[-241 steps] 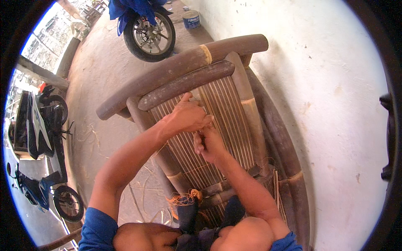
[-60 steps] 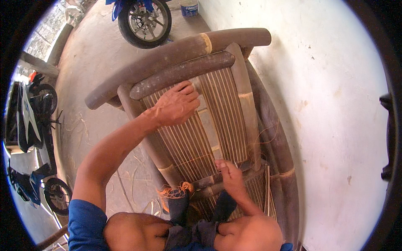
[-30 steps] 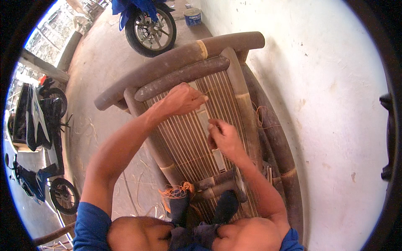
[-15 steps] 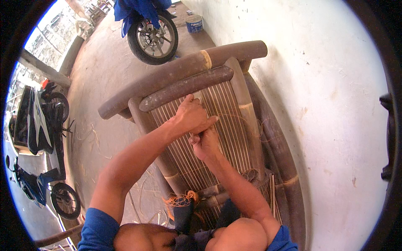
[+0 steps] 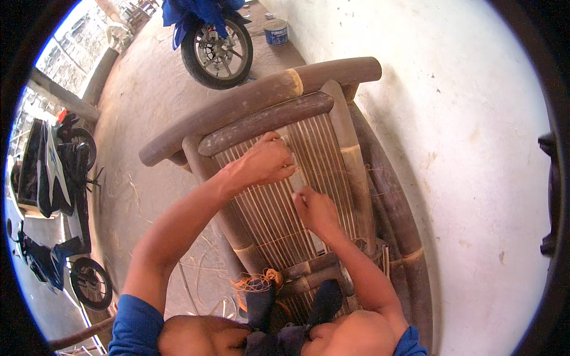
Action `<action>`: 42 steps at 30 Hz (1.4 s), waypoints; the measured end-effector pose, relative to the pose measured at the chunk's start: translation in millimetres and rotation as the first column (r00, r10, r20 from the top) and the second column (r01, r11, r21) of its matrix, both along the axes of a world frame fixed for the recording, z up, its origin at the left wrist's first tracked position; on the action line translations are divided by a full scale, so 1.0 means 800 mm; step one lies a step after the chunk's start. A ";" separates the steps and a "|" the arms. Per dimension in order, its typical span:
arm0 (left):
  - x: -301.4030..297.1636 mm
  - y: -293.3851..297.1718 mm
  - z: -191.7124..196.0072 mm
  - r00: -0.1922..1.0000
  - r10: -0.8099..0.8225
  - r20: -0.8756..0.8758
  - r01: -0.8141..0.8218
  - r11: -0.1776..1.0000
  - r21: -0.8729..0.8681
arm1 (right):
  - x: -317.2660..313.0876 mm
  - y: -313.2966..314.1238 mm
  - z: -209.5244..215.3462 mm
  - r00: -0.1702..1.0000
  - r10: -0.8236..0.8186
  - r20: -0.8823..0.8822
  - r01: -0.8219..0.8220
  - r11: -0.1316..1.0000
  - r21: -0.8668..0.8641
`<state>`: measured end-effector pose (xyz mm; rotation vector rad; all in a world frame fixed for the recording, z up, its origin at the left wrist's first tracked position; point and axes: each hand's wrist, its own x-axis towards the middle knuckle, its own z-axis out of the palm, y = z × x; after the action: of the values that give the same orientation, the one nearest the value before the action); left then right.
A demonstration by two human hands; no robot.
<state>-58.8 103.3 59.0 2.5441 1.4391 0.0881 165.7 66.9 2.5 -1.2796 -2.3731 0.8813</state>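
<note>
Under my hands lies a slatted panel (image 5: 279,222) of thin bamboo strips, set in a chair-like frame of thick brown bamboo poles (image 5: 228,117). My left hand (image 5: 268,160) is closed over the panel's upper middle, its fingers curled down toward the slats. Nearer to me and to the right, my right hand (image 5: 319,209) is closed too, thumb against the fingers. What either hand pinches is too small or hidden to make out. A pale, wider strip (image 5: 300,177) shows between them. A fine orange-brown line crosses the lower slats.
A tangle of orange cord (image 5: 259,282) lies by my feet at the panel's near end. A white wall (image 5: 475,178) runs along the right. A motorbike wheel (image 5: 217,54) and a blue tin (image 5: 275,32) stand beyond the frame; more motorbikes (image 5: 56,169) are at the left.
My hands, together over the slats before, are now apart. The right hand has moved to the right and turned, while the left stays near its place.
</note>
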 end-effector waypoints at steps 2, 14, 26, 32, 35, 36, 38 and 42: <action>0.000 -0.005 -0.003 0.997 -0.027 -0.067 0.034 0.994 0.099 | 0.034 -0.015 0.026 1.000 -0.009 -0.024 0.009 1.000 0.021; 0.017 -0.020 0.004 0.845 0.259 0.469 -0.193 0.964 -0.185 | -0.032 -0.001 -0.015 0.514 -0.682 -0.520 -0.127 0.539 -0.833; -0.002 -0.043 0.007 0.909 0.002 0.416 -0.046 0.994 0.096 | -0.037 -0.002 -0.021 0.825 -0.324 -0.463 0.069 0.871 -0.487; 0.013 -0.090 0.008 0.909 0.020 0.417 -0.095 0.982 0.161 | -0.041 0.024 0.006 0.946 -0.196 -0.260 0.197 0.980 -0.022; 0.018 -0.110 0.008 0.901 -0.013 0.435 -0.097 0.968 0.230 | -0.017 0.018 0.052 0.835 -0.252 -0.489 0.160 0.962 -0.222; 0.018 -0.118 0.008 0.903 -0.036 0.428 -0.066 0.973 0.221 | -0.002 0.017 0.073 0.758 -0.218 -0.615 0.121 0.973 -0.196; 0.016 -0.130 0.007 0.926 -0.050 0.373 -0.018 0.984 0.176 | 0.026 0.022 0.117 0.595 -0.144 -0.791 0.151 0.986 -0.066; 0.012 -0.149 -0.001 0.926 -0.028 0.376 -0.017 0.993 0.115 | 0.094 0.030 0.195 0.391 -0.051 -0.919 0.549 0.814 0.188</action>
<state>-49.1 -15.7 57.9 2.4398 1.3050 0.6414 241.2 90.5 158.6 -0.6989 -1.2652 0.5528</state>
